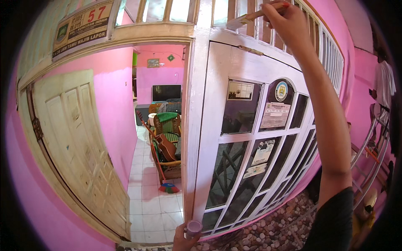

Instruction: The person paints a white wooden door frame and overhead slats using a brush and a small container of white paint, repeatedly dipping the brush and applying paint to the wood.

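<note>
Raised overhead at the upper right, my right hand [289, 23] grips the wooden handle of a flat paintbrush [252, 17]. Its pale bristles meet the white-painted frame [226, 37] below the slatted top opening. Low in the middle, my left hand [182, 239] is closed around a small round cup [194, 226]. Something pale pinkish shows at the top of the cup; whether it is paint I cannot tell. Beside the cup rises the white door post [200, 108]. White-framed glass panes with papers stuck on them fill the area under my right arm.
An old beige door [75, 138] stands open at the left, under a sign board [81, 27]. Through the doorway are a guitar [166, 148], a wooden chair, a broom [168, 188] and a television. Pebbles [268, 221] cover the ground; a metal ladder [368, 154] stands at the right.
</note>
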